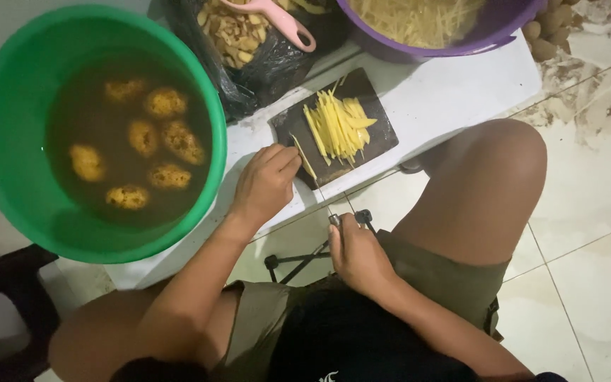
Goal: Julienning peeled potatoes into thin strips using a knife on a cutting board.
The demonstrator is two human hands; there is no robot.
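A knife (339, 205) is gripped in the closed fingers of the right hand (359, 256), its blade reaching toward the dark cutting board (298, 124). The left hand (266, 184) is curled at the board's near edge — a thin potato slice (304, 157) is pinned under its fingers. Potato strips (339, 126) are piled mid-board on the white worktop (433, 99). Beside it, peeled potatoes (165, 102) are soaked in a green tub (8, 170) — a purple bowl (454, 46) is set farther back.

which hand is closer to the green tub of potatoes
The left hand. It rests on the near end of the dark cutting board, just right of the green tub. The right hand grips the knife farther right, off the table's edge.
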